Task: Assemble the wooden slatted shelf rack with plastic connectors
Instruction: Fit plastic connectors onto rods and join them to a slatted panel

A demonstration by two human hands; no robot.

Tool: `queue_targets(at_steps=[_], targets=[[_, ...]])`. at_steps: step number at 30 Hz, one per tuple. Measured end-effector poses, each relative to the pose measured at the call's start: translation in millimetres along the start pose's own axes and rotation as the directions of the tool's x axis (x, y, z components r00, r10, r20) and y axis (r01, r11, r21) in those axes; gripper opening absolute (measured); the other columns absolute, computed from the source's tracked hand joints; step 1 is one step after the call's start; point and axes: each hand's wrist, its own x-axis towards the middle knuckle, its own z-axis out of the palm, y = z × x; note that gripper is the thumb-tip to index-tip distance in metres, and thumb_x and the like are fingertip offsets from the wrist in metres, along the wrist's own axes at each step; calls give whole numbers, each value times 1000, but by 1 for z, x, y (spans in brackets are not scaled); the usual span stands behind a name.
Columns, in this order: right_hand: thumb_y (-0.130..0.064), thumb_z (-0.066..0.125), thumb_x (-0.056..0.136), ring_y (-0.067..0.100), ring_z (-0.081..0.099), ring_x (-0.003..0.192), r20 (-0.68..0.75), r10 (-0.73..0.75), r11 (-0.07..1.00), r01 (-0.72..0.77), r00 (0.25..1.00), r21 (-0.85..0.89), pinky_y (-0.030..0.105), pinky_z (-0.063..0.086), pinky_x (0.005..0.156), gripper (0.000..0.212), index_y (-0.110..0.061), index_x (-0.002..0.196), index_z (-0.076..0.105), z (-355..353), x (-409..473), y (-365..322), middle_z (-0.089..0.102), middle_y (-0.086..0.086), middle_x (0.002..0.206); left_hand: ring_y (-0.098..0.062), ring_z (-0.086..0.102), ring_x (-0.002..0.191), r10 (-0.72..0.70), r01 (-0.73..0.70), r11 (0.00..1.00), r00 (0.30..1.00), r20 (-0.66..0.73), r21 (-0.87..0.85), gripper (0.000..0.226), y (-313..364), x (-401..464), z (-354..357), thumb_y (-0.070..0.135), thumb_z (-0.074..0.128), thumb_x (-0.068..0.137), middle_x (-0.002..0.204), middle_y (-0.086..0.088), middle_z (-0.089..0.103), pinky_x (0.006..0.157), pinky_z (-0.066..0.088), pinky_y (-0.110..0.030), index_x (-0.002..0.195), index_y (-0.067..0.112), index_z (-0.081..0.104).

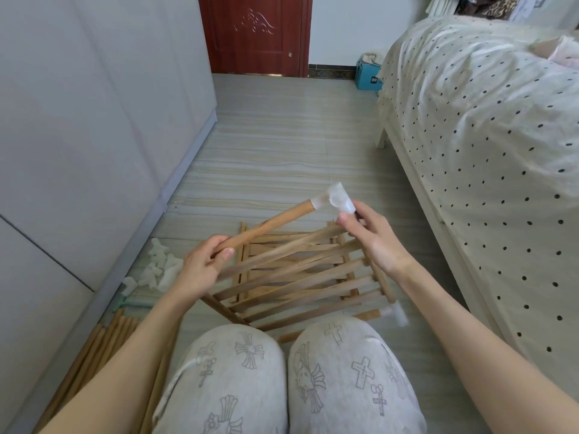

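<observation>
Wooden dowel (269,225), near end gripped by left hand (200,267), far end capped with plastic connector (333,198) pinched by right hand (372,239), apparently for seating, above slatted shelf panel (297,277) on floor (282,151).

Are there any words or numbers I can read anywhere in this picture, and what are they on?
None can be read.
Blue box by the wall: a small dark label, too blurred to read.
Trousers: only printed crosses and pictures, no letters.
Door: a carved pattern, no writing.
</observation>
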Motion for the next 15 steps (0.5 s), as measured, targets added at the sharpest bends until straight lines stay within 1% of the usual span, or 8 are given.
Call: queue_targets(at_steps=[1, 3, 6, 8, 9, 11, 13, 15], targets=[[-34, 58, 91, 5, 49, 73, -16, -40, 998, 39, 999, -51, 15, 40, 68, 16, -25, 103, 60, 4, 3, -4, 53, -10, 77, -22, 52, 95, -14, 15, 998, 1000, 11, -67, 17, -3, -4, -1, 17, 48, 97, 96, -3, 59, 78, 42, -28, 111, 21, 57], [-17, 56, 93, 13, 49, 75, -69, -116, 979, 103, 991, -174, 23, 39, 71, 18, -14, 109, 63, 12, 10, -13, 56, -1, 78, -21, 55, 102, -57, 67, 987, 996, 70, -147, 21, -8, -8, -4, 14, 50, 96, 103, -5, 63, 79, 41, -19, 115, 16, 59], [-12, 55, 93, 18, 50, 79, -29, -174, 941, 158, 984, -299, 20, 37, 71, 21, -11, 112, 65, 24, 19, -24, 61, 8, 85, -15, 55, 115, -87, 123, 963, 984, 154, -240, 25, -8, -10, -15, 17, 52, 94, 115, 0, 65, 95, 40, -23, 117, 19, 63], [-12, 57, 91, 14, 48, 77, 51, -210, 901, 213, 976, -379, 11, 33, 69, 23, -12, 113, 65, 37, 26, -31, 59, 5, 87, -9, 58, 111, -57, 98, 944, 989, 135, -316, 23, 3, -7, -24, 33, 47, 94, 109, 8, 67, 98, 40, -26, 110, 27, 64], [-14, 59, 90, 12, 48, 77, 97, -223, 882, 243, 970, -403, 9, 32, 68, 24, -13, 114, 66, 45, 29, -35, 58, 3, 87, -9, 60, 106, -41, 87, 920, 991, 127, -382, 30, 12, -5, -29, 43, 41, 92, 104, 9, 69, 97, 41, -27, 107, 28, 63], [-16, 63, 88, 12, 49, 80, 174, -241, 854, 294, 955, -430, 12, 31, 69, 26, -12, 113, 67, 64, 33, -42, 60, 5, 91, -7, 66, 95, -31, 101, 854, 989, 145, -510, 50, 29, 1, -39, 62, 34, 80, 92, 8, 72, 89, 46, -27, 103, 26, 61], [-19, 67, 85, 15, 52, 84, 221, -238, 838, 315, 946, -445, 15, 30, 71, 29, -10, 112, 68, 81, 38, -48, 63, 10, 96, -9, 67, 96, -20, 119, 866, 979, 205, -485, 63, 40, 8, -48, 72, 40, 74, 95, 6, 73, 90, 45, -29, 104, 22, 62], [-23, 67, 85, 21, 55, 88, 286, -231, 810, 347, 930, -473, 18, 34, 72, 31, -8, 112, 68, 95, 43, -52, 64, 13, 98, -13, 64, 102, -36, 133, 932, 960, 279, -338, 63, 44, 11, -54, 72, 55, 73, 100, 3, 71, 99, 41, -37, 105, 19, 63]])
